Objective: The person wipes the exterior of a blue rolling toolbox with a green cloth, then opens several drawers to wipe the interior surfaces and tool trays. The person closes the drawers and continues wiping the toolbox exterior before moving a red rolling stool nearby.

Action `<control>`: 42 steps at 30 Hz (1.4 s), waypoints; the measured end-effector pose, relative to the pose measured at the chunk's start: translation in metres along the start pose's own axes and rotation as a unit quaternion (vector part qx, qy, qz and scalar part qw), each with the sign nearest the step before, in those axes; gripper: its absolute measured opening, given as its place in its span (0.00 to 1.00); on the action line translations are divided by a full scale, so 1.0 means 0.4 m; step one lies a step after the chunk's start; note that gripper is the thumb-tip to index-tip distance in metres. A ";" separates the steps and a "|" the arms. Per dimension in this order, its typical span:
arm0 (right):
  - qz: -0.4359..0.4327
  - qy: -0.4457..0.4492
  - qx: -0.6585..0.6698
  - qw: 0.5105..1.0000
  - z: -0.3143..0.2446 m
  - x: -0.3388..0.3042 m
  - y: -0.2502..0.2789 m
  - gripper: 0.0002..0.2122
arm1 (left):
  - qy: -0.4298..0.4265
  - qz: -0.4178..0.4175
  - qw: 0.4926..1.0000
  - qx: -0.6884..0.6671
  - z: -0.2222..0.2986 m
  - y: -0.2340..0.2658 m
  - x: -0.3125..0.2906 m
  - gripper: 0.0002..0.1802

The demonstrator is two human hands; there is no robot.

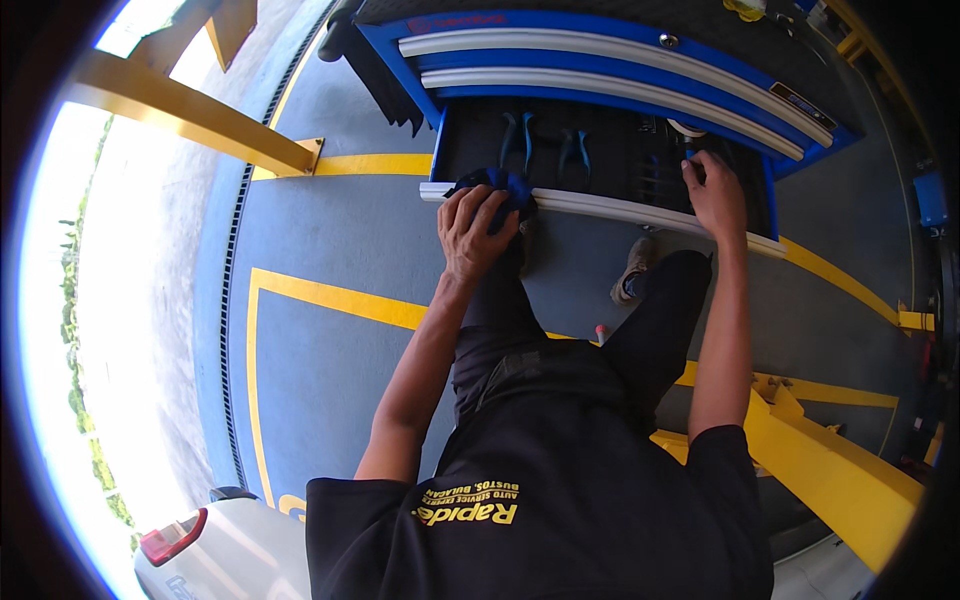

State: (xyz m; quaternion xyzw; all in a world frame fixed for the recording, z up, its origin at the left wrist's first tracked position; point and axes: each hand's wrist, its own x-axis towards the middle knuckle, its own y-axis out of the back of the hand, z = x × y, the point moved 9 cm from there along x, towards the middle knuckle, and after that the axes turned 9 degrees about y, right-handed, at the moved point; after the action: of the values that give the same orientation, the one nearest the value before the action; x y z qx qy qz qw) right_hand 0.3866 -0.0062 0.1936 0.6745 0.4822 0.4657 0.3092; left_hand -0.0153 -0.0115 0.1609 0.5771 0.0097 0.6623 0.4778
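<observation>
A blue tool chest (610, 75) stands before me with its lowest visible drawer (630, 203) pulled out. My left hand (472, 228) is closed round a dark blue and black bundle (510, 185), perhaps cloth or a glove, at the left end of the drawer's pale front edge. Over the drawer's right side, the fingers of my right hand (718, 195) are curled together beside a dark tool with a round pale head (687, 129). What they grip, if anything, is hidden. Two pliers with blue-edged handles (516, 140) (575, 150) lie in the dark drawer lining.
A yellow steel post (190, 115) rises at the left, and a yellow beam (830, 480) crosses the lower right. Yellow lines (340, 298) mark the grey floor. Part of a white vehicle (235, 550) shows at lower left. A yellow item (745, 8) lies on the chest top.
</observation>
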 end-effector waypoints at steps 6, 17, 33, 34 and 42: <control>-0.002 0.007 0.014 1.000 0.005 -0.004 0.003 0.12 | -0.086 -0.002 0.995 0.055 -0.084 0.043 -0.020 0.23; 0.001 0.008 -0.004 1.000 -0.008 -0.005 -0.002 0.13 | -0.008 0.037 0.998 0.044 -0.072 0.063 -0.002 0.17; 0.003 0.023 0.011 1.000 -0.004 -0.004 0.006 0.12 | -0.094 0.029 0.992 0.081 0.000 0.064 0.011 0.17; 0.001 0.023 0.015 1.000 -0.009 -0.002 0.002 0.12 | -0.055 0.044 0.993 0.097 -0.064 0.087 0.003 0.17; -0.002 0.010 0.003 1.000 -0.007 0.002 -0.003 0.13 | 0.001 0.016 0.999 0.030 -0.076 0.043 0.012 0.18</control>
State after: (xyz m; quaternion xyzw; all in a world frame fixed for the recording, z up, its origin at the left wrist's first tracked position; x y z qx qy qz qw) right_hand 0.3838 -0.0050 0.1939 0.6696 0.4878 0.4708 0.3034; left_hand -0.0490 -0.0016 0.1640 0.5908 0.0206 0.6698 0.4494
